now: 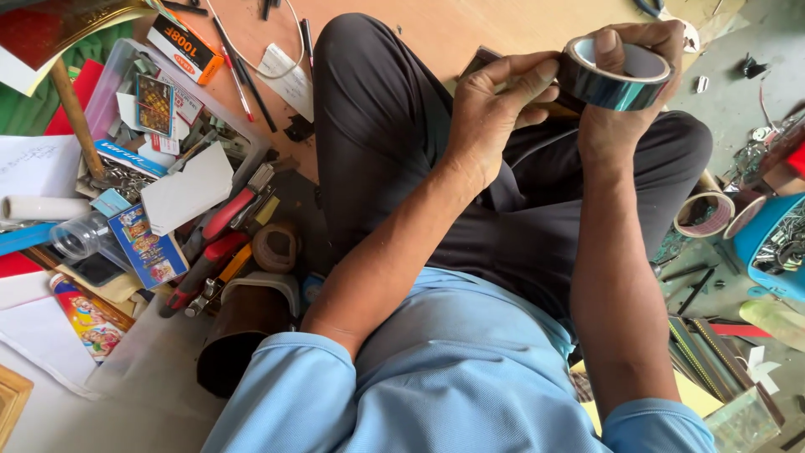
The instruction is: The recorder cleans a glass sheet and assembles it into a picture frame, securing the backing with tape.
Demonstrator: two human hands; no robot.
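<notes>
At the far left of the frame, paper sheets [33,164], printed picture cards [149,245] and a clear plastic jar [80,236] lie heaped together, overlapping, as loose stock piled within arm's reach rather than sorted. Just right of them, red-handled pliers [220,220] and other hand tools lie at angles among small boxes [183,44] and pens [237,80], handles pointing toward the seated person. A dark brown roll [243,331] stands near the lower left beside the knee. In the middle, the person sits cross-legged in dark trousers [394,134] and a light blue shirt [453,369], forearms raised over the lap so the work sits close under the eyes. The left hand [486,105], in the upper middle, curls with thumb and fingertips pinching at the edge of the tape roll [616,80], seemingly feeling for its free end. The right hand [625,92], upper right, grips that shiny dark roll from behind, thumb hooked through its core to keep it steady. A thin dark piece [478,60] shows behind the left hand; I cannot tell what it is. Farther right, another tape ring [704,214] lies by the knee, then a blue tub [767,243] of metal bits and framing strips [713,352] at the lower right. The surface is a tan board [470,29] at the top and grey floor [729,101] at the right: a cluttered floor workshop.
</notes>
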